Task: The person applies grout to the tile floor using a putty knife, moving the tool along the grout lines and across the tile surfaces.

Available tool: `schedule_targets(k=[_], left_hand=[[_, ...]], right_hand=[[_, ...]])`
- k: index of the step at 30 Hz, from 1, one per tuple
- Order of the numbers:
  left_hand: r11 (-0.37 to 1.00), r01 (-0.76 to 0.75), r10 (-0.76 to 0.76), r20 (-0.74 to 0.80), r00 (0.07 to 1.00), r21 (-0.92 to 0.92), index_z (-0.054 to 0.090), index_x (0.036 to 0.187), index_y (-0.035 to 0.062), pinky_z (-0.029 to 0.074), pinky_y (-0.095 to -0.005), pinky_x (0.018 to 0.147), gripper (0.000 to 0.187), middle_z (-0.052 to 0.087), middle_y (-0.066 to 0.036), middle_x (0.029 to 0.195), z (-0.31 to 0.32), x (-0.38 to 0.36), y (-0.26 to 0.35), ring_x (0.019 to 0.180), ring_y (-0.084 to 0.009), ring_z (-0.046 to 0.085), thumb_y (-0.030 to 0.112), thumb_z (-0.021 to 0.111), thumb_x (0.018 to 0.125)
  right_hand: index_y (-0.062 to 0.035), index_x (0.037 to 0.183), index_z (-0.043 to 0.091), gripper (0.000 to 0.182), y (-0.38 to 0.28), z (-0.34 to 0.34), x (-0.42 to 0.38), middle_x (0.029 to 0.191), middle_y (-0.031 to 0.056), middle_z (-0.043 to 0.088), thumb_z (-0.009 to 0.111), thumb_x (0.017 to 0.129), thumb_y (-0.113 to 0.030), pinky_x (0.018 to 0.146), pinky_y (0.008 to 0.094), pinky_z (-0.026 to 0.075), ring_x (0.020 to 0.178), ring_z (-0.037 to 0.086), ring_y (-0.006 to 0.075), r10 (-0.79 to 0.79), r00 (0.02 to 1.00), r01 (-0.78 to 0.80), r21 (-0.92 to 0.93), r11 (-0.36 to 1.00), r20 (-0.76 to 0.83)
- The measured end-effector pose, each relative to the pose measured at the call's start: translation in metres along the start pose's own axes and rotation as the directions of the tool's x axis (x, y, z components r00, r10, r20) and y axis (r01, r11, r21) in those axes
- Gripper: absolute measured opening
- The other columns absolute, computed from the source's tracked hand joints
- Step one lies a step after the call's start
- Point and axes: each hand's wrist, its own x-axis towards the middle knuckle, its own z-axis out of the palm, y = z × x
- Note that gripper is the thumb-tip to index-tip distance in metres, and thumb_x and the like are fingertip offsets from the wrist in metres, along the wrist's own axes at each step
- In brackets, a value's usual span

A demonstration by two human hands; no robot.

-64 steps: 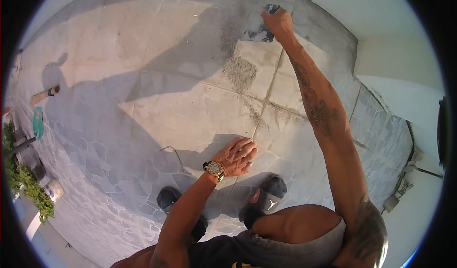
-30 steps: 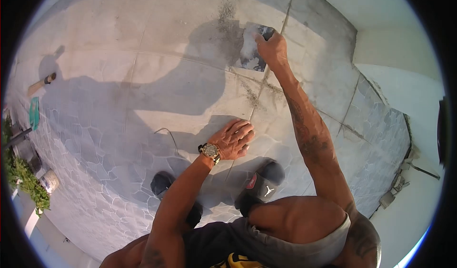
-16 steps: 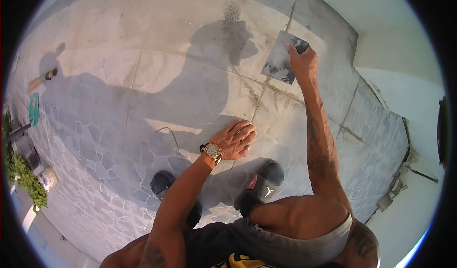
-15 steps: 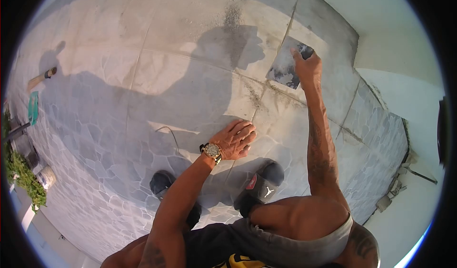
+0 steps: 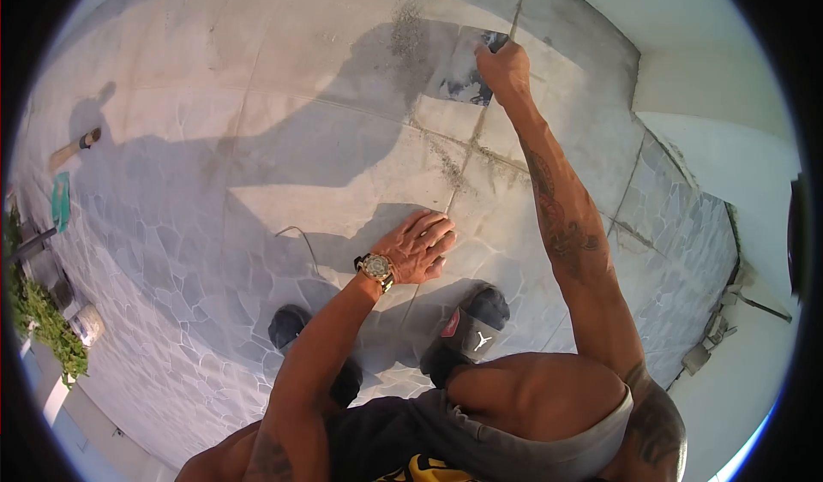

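My right hand point(image 5: 506, 66) reaches far forward, its fingers wrapped around the dark handle of a flat rectangular trowel point(image 5: 464, 81). The trowel's grey, patchy plate lies low over the tile floor point(image 5: 300, 131), beside a joint between tiles; contact along its underside is hidden. Grit point(image 5: 406, 29) is scattered to the left of the plate, and more crumbs point(image 5: 449, 169) lie near the crossing joints. My left hand point(image 5: 417, 246), with a watch point(image 5: 375, 267) on its wrist, is spread palm down on the floor in front of my feet, holding nothing.
A thin bent wire point(image 5: 302, 246) lies left of my left hand. At the far left are a wooden-handled tool point(image 5: 73, 149), a green-headed tool point(image 5: 60, 201) and plants point(image 5: 47, 319). A white wall point(image 5: 711, 88) borders the right, with rubble point(image 5: 707, 345) along its foot.
My right hand has moved the trowel forward and to the left, across the tile joint toward the scattered grit. My left hand stays planted on the floor.
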Motion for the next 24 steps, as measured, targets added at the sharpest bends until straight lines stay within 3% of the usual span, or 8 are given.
schedule_targets(k=[3,6,7,11,17,20,23,24], left_hand=[[1.0,-0.008,0.008,0.003,1.0,-0.005,0.054,0.126,0.0117,0.039,-0.0469,0.115,0.052,0.049,-0.009,0.137,0.0,-0.001,0.0,0.133,-0.0268,0.046,0.031,0.068,0.079],[1.0,0.004,-0.004,-0.017,1.0,-0.006,0.054,0.126,0.0116,0.04,-0.0471,0.114,0.053,0.048,-0.009,0.137,0.003,-0.001,-0.002,0.133,-0.0268,0.046,0.031,0.068,0.079],[1.0,0.004,-0.004,-0.013,1.0,-0.015,0.054,0.126,0.0116,0.04,-0.0472,0.114,0.053,0.048,-0.009,0.137,0.004,-0.003,0.001,0.132,-0.0269,0.046,0.031,0.068,0.079],[1.0,-0.011,0.011,-0.012,1.0,-0.016,0.052,0.128,0.0116,0.04,-0.0477,0.114,0.054,0.048,-0.009,0.138,0.005,-0.004,0.0,0.131,-0.028,0.048,0.032,0.067,0.08],[1.0,0.007,-0.007,0.023,1.0,0.002,0.052,0.128,0.0118,0.039,-0.0475,0.115,0.054,0.046,-0.008,0.139,0.001,-0.004,0.0,0.133,-0.0264,0.046,0.032,0.067,0.08],[1.0,-0.003,0.003,-0.004,1.0,-0.013,0.052,0.128,0.0123,0.04,-0.0478,0.114,0.054,0.047,-0.008,0.139,0.007,-0.003,0.0,0.132,-0.0269,0.048,0.03,0.068,0.079],[1.0,-0.008,0.008,-0.013,1.0,0.002,0.053,0.126,0.0126,0.04,-0.0472,0.114,0.052,0.048,-0.008,0.137,0.003,-0.003,0.001,0.132,-0.027,0.048,0.031,0.067,0.079],[1.0,-0.007,0.007,-0.014,1.0,0.001,0.054,0.126,0.0127,0.04,-0.0471,0.114,0.052,0.048,-0.008,0.137,0.003,-0.002,-0.001,0.132,-0.0269,0.048,0.031,0.067,0.079]], right_hand=[[0.0075,0.086,0.068,0.041,-0.001,-0.015,0.003,0.078,0.0217,0.071,0.073,0.084,-0.033,0.069,0.0406,0.054,0.074,0.071,0.0311,0.041,0.999,-0.044,0.181,0.983,0.024],[0.0088,0.08,0.066,0.044,0.027,-0.017,-0.034,0.073,0.0219,0.069,0.073,0.084,-0.034,0.067,0.0413,0.053,0.07,0.07,0.0312,0.044,0.989,0.011,0.372,0.928,-0.14],[0.0097,0.078,0.065,0.044,0.028,-0.002,-0.039,0.072,0.021,0.069,0.073,0.085,-0.033,0.065,0.0413,0.053,0.068,0.07,0.0295,0.054,0.981,0.009,0.318,0.948,-0.188],[0.0096,0.085,0.066,0.041,0.002,-0.005,-0.001,0.076,0.0199,0.07,0.073,0.085,-0.031,0.066,0.0409,0.054,0.069,0.07,0.0272,0.05,0.998,-0.055,0.11,0.992,0.045],[0.0105,0.087,0.067,0.046,0.043,-0.008,-0.04,0.077,0.0245,0.069,0.072,0.085,-0.035,0.069,0.0427,0.055,0.074,0.072,0.0321,0.004,0.996,0.039,0.496,0.867,-0.084],[0.0076,0.091,0.069,0.039,0.004,0.015,-0.012,0.081,0.0224,0.072,0.074,0.085,-0.03,0.069,0.0396,0.055,0.077,0.073,0.0274,-0.009,0.998,0.014,0.082,0.997,-0.066],[0.0061,0.094,0.07,0.035,-0.007,0.002,0.006,0.084,0.0209,0.073,0.075,0.084,-0.027,0.07,0.0371,0.055,0.079,0.073,0.0238,-0.053,0.997,0.055,0.036,0.998,-0.05],[0.0064,0.096,0.07,0.036,-0.003,-0.014,-0.003,0.085,0.0213,0.073,0.075,0.084,-0.027,0.07,0.0366,0.055,0.08,0.073,0.0237,0.001,0.999,0.003,0.133,0.991,-0.032]])
